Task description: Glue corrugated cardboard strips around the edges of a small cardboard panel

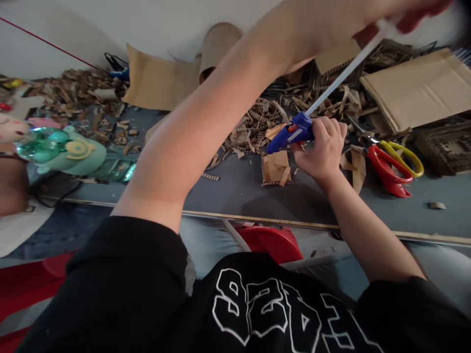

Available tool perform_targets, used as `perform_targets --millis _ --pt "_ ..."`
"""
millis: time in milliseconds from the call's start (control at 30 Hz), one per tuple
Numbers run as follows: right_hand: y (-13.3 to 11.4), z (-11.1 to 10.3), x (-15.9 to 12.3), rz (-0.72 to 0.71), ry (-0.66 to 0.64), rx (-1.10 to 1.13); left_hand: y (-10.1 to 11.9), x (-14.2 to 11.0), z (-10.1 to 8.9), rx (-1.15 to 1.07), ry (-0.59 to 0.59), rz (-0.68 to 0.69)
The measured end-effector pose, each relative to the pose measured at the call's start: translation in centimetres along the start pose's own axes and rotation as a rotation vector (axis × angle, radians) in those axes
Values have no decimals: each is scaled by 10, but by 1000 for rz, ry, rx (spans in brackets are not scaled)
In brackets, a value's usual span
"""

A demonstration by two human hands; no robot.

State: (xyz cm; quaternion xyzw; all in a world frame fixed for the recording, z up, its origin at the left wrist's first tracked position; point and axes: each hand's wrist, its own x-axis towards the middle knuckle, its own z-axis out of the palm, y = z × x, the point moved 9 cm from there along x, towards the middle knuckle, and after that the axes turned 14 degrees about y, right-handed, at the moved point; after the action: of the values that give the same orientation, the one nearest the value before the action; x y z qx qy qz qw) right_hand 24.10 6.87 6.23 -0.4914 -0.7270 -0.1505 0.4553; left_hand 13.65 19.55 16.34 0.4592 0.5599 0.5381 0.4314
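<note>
My right hand (pixel 324 152) is closed round the grip of a blue glue gun (pixel 290 135), whose nozzle points left just above the grey table top (pixel 239 191). A long white glue stick (pixel 346 68) runs from the back of the gun up to the right. My left hand (pixel 405 12), blurred at the top edge, is pinched on the stick's far end, with the forearm crossing the middle of the view. A small folded cardboard piece (pixel 275 166) lies under the gun's nozzle.
Red and yellow scissors (pixel 390 164) lie right of my right hand. A flat cardboard sheet (pixel 419 88) sits at the back right, and cardboard scraps (pixel 253 127) cover the back. A green toy (pixel 62 152) stands at the left. A red stool (pixel 272 240) is below the table edge.
</note>
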Motion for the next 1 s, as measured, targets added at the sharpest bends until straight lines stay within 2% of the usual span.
perform_targets --millis 133,233,300,333,467,567,633,733,900,1000 --pt "5 -1 1 36 13 36 11 -28 3 111 -235 295" --pt "9 2 0 55 9 58 16 -64 14 263 -495 523" --pt "10 5 -1 63 7 80 14 -83 20 394 -612 615" --pt "11 6 -1 66 9 93 13 -86 21 438 -625 625" --pt "12 8 -1 78 17 155 10 -85 22 452 -619 563" --pt "10 10 -1 78 -5 201 9 -84 23 409 -697 576" --pt "8 10 0 76 -16 235 5 -81 22 362 -749 538" --pt "5 8 2 75 -25 292 -5 -76 20 226 -819 420" --pt "-1 5 4 71 -58 391 -21 -79 20 -191 -988 166" --pt "-5 9 2 35 -130 453 -37 -80 18 -239 -1025 19"
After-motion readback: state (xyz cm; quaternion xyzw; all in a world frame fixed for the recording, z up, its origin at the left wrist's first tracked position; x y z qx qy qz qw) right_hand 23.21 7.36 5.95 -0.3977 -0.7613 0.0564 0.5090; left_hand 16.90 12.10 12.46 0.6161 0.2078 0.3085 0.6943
